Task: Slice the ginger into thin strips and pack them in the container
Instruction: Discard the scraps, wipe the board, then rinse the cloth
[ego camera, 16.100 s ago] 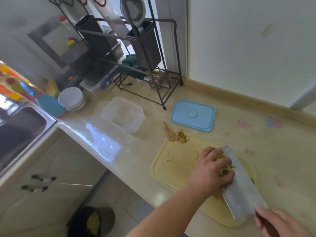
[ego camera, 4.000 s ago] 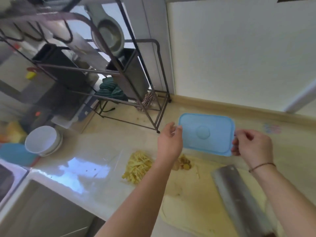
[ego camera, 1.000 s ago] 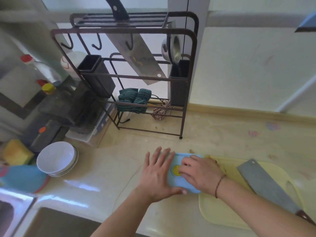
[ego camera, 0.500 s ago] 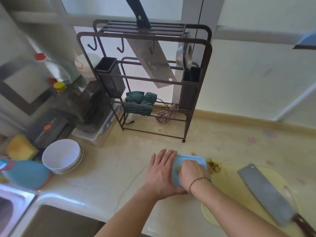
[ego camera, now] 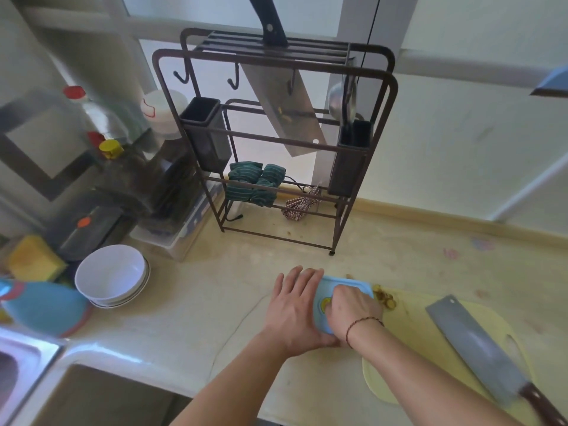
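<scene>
A blue lid [ego camera: 344,282] with a yellow spot [ego camera: 325,303] at its centre lies on the container, which is hidden beneath it and my hands. My left hand [ego camera: 295,309] lies flat with straight fingers over the lid's left side. My right hand [ego camera: 353,305] presses down on the middle of the lid with bent fingers, fingertips by the yellow spot. No ginger strips show. A few brown ginger scraps [ego camera: 384,298] sit at the corner of the yellow cutting board [ego camera: 415,327]. The cleaver [ego camera: 473,348] lies flat on that board.
A dark metal rack [ego camera: 276,149] with a hanging cleaver, ladle and cloths stands at the back of the counter. Stacked white bowls [ego camera: 110,275], a blue plate [ego camera: 43,305] and a yellow sponge [ego camera: 30,259] are at the left. The sink [ego camera: 18,364] is at the lower left.
My right hand went from lying flat on the lid to pressing its centre with bent fingers. My left hand stayed on the lid's left side. The view rose a little.
</scene>
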`<action>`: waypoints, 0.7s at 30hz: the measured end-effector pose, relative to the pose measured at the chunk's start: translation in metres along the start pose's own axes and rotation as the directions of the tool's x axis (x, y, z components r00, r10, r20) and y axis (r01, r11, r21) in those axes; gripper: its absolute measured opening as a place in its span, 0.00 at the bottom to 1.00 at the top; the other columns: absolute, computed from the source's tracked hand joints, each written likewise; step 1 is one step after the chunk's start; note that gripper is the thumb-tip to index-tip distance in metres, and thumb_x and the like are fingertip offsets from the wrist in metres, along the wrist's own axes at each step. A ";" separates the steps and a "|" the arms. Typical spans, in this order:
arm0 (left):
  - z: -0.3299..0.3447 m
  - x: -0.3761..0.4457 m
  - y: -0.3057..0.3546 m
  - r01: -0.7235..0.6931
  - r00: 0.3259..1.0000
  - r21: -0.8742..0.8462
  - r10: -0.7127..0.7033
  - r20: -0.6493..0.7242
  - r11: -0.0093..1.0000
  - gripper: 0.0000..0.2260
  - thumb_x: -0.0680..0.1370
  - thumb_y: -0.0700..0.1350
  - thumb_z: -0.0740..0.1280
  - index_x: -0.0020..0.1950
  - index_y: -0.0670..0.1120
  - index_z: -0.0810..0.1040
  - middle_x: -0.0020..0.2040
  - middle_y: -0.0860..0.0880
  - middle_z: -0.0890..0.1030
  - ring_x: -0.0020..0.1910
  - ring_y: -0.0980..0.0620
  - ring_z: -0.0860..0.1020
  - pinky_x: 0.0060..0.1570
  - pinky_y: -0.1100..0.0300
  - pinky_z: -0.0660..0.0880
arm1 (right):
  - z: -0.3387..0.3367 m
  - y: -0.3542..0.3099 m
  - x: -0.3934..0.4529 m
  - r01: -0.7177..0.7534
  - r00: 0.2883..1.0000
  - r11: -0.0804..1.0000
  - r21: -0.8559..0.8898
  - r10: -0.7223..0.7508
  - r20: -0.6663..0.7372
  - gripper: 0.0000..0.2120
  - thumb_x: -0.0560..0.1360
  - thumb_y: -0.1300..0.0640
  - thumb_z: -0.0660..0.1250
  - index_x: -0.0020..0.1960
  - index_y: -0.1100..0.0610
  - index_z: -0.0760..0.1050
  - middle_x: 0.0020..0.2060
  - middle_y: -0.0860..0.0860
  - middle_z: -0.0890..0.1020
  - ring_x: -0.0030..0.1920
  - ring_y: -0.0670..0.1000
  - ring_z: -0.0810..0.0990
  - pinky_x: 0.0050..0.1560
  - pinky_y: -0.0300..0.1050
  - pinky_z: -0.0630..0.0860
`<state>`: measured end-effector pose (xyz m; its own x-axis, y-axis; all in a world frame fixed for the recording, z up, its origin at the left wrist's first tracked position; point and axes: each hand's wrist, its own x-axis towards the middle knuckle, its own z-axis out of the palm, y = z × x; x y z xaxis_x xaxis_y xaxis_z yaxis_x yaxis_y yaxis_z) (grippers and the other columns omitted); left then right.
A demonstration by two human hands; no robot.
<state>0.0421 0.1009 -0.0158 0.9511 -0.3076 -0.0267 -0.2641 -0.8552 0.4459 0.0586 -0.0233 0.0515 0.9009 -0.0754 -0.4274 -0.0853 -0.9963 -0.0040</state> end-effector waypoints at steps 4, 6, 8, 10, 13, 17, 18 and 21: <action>0.000 0.001 -0.001 -0.003 1.000 0.003 0.003 0.004 1.000 0.57 0.60 0.80 0.63 0.81 0.51 0.52 0.78 0.55 0.59 0.79 0.49 0.50 0.79 0.46 0.45 | 0.002 0.001 0.001 0.022 0.999 0.999 -0.030 -0.023 -0.023 0.10 0.80 0.52 0.59 0.57 0.53 0.75 0.53 0.50 0.81 0.53 0.52 0.81 0.41 0.41 0.69; 0.001 0.001 0.000 -0.006 1.000 0.016 0.006 0.008 1.000 0.57 0.60 0.80 0.63 0.81 0.51 0.53 0.78 0.55 0.59 0.79 0.49 0.51 0.78 0.45 0.47 | 0.002 0.002 0.002 0.036 0.999 0.998 -0.053 -0.037 -0.022 0.10 0.80 0.52 0.59 0.57 0.53 0.75 0.53 0.50 0.81 0.53 0.52 0.81 0.41 0.41 0.69; 0.001 0.001 0.000 -0.007 1.000 0.014 0.007 0.003 1.000 0.57 0.60 0.80 0.62 0.81 0.51 0.53 0.78 0.54 0.59 0.79 0.49 0.51 0.78 0.45 0.47 | 0.001 0.001 0.002 0.048 0.998 0.996 -0.070 -0.050 -0.024 0.10 0.80 0.52 0.59 0.57 0.54 0.75 0.53 0.50 0.81 0.55 0.52 0.80 0.41 0.40 0.68; 0.001 0.001 0.000 -0.007 1.000 0.016 0.007 0.003 1.000 0.57 0.59 0.80 0.61 0.81 0.51 0.53 0.78 0.54 0.59 0.79 0.49 0.51 0.79 0.46 0.46 | 0.001 0.000 0.003 0.055 0.998 0.996 -0.076 -0.058 -0.037 0.10 0.80 0.52 0.59 0.57 0.54 0.75 0.53 0.50 0.81 0.54 0.52 0.80 0.41 0.40 0.68; 0.000 0.000 0.000 -0.005 1.000 0.015 0.005 0.001 1.000 0.57 0.59 0.80 0.59 0.81 0.51 0.52 0.78 0.54 0.59 0.79 0.49 0.51 0.79 0.46 0.46 | 0.005 0.001 0.002 0.026 0.998 0.997 -0.073 -0.030 -0.059 0.10 0.80 0.52 0.58 0.54 0.53 0.75 0.50 0.50 0.82 0.51 0.52 0.81 0.40 0.41 0.68; -0.001 0.000 0.001 0.004 1.000 0.001 -0.004 0.003 1.000 0.56 0.59 0.78 0.55 0.81 0.51 0.52 0.79 0.54 0.58 0.79 0.49 0.50 0.78 0.44 0.45 | 0.009 -0.005 0.002 -0.053 0.996 0.998 0.036 0.055 -0.065 0.11 0.80 0.53 0.56 0.53 0.53 0.76 0.49 0.50 0.81 0.51 0.53 0.81 0.41 0.41 0.70; -0.001 0.000 0.001 0.007 1.000 0.000 -0.007 -0.001 1.000 0.55 0.59 0.78 0.56 0.81 0.51 0.52 0.78 0.54 0.58 0.79 0.49 0.50 0.78 0.43 0.46 | 0.008 -0.006 0.004 -0.077 0.995 0.995 0.069 0.081 -0.053 0.11 0.79 0.53 0.57 0.53 0.54 0.76 0.49 0.50 0.81 0.51 0.54 0.80 0.41 0.41 0.70; 0.000 -0.002 0.001 0.006 1.000 -0.002 -0.006 -0.004 1.000 0.55 0.60 0.78 0.57 0.81 0.50 0.53 0.78 0.54 0.59 0.79 0.48 0.51 0.78 0.42 0.47 | 0.012 -0.008 0.007 -0.143 0.989 0.971 0.192 0.147 -0.005 0.08 0.78 0.54 0.59 0.49 0.55 0.75 0.43 0.51 0.78 0.46 0.55 0.79 0.41 0.42 0.70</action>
<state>0.0404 0.1006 -0.0149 0.9533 -0.3009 -0.0259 -0.2581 -0.8563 0.4474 0.0605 -0.0152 0.0371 0.8809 -0.2210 -0.4186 -0.2933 -0.9489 -0.1163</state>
